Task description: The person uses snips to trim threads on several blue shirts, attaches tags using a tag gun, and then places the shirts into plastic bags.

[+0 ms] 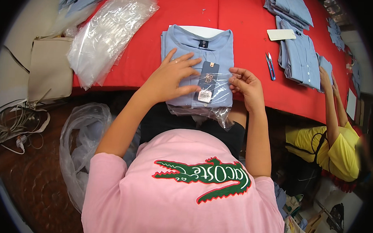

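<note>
A folded light-blue shirt (219,55) lies in front of me at the near edge of the red-covered table, its neck facing away. White board shows behind the collar. Over its lower part is a clear plastic bag (221,102), whose loose end hangs past the table edge. A dark hang tag (209,73) with a white sticker rests on the shirt's front. My left hand (171,77) lies open on the shirt, fingers spread toward the tag. At the shirt's right side, my right hand (248,86) pinches the bag's edge between thumb and fingers.
Clear plastic bags (113,34) are piled at left, beside a beige case (50,69). Thread snips (270,67) lie right of me, near folded shirts (301,59) topped by a pale card (281,35). A co-worker in yellow (339,150) handles blue cloth at far right.
</note>
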The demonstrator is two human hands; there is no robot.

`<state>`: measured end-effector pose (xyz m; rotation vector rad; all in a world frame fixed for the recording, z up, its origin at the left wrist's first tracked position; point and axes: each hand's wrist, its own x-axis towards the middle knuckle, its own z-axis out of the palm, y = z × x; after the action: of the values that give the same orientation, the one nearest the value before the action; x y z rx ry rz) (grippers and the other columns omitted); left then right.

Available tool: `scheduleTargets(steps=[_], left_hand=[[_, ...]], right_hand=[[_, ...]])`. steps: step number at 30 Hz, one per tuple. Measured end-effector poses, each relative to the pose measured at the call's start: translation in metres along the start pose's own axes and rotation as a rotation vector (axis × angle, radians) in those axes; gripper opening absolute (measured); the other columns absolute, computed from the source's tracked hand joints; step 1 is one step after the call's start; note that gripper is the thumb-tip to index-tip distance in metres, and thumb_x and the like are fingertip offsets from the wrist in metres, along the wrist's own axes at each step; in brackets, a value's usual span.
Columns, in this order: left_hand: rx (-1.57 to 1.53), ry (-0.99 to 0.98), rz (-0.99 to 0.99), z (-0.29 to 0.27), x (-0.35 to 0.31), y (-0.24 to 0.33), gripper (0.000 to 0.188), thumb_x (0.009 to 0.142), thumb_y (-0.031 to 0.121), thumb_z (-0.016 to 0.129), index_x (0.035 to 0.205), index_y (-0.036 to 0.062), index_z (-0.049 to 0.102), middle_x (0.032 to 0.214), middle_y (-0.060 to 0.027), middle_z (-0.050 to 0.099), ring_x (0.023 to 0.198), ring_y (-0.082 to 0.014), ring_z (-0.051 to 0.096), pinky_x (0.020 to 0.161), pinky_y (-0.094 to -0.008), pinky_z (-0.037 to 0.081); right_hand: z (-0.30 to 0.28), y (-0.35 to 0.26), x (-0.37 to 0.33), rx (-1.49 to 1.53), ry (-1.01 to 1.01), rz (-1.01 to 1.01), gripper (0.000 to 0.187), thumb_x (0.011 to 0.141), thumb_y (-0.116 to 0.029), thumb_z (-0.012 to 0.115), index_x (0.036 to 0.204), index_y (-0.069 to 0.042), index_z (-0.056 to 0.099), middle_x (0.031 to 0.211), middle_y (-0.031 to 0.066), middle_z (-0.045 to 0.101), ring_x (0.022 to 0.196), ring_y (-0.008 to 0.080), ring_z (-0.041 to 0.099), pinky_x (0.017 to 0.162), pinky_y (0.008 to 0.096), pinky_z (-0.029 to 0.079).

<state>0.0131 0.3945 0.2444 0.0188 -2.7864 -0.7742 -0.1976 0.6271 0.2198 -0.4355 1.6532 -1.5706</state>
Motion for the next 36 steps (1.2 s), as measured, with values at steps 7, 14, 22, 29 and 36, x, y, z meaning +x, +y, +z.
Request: scheduleTargets(steps=[7,14,22,29,36], left_hand=[[-0.150,0.148,-0.159,-0.012,-0.027,-0.022,0.017,0.091,0.017,0.081,0.096,0.0050,0.071,0.146,-0.0114,0.070,0.141,-0.0342,0.059,0.124,-0.0521,0.036],[-0.113,0.283,-0.239,0.000,-0.008,-0.040,0.012,0.095,0.013,0.076,0.099,0.0037,0.070,0.120,-0.0112,0.078,0.110,-0.0337,0.070,0.101,-0.0453,0.050],[-0.058,0.316,-0.248,0.000,0.009,-0.052,0.017,0.100,0.018,0.073,0.107,0.0033,0.070,0.106,-0.0126,0.076,0.095,-0.0350,0.071,0.085,-0.0435,0.056],[0.057,0.331,-0.325,0.007,0.034,-0.067,0.020,0.101,0.022,0.073,0.108,0.0029,0.070,0.103,-0.0121,0.071,0.090,-0.0374,0.069,0.079,-0.0448,0.055],[0.123,0.556,-0.163,0.005,0.078,-0.076,0.027,0.097,0.030,0.078,0.105,0.0051,0.072,0.111,-0.0101,0.072,0.106,-0.0311,0.069,0.097,-0.0482,0.048]], right_hand=[[0.000,-0.020,0.010,-0.152,0.021,-0.041,0.016,0.097,-0.009,0.079,0.110,0.000,0.079,0.091,0.0022,0.074,0.081,0.0072,0.065,0.072,0.0222,0.051],[0.015,-0.004,0.041,-0.320,0.062,-0.318,0.010,0.105,-0.006,0.070,0.109,0.002,0.073,0.091,0.0017,0.073,0.082,0.0074,0.062,0.076,0.0239,0.050],[0.020,-0.010,0.051,-0.417,0.148,-0.417,0.009,0.109,-0.008,0.065,0.110,0.001,0.068,0.088,0.0024,0.073,0.081,0.0080,0.064,0.072,0.0252,0.050],[0.029,-0.031,0.080,-0.849,0.217,-0.387,0.012,0.110,-0.014,0.063,0.112,-0.003,0.068,0.076,0.0015,0.070,0.069,0.0073,0.061,0.062,0.0266,0.046],[0.007,-0.025,0.094,-0.373,-0.039,-0.324,0.015,0.102,-0.006,0.070,0.116,0.000,0.068,0.078,0.0053,0.073,0.079,0.0130,0.072,0.071,0.0305,0.053]])
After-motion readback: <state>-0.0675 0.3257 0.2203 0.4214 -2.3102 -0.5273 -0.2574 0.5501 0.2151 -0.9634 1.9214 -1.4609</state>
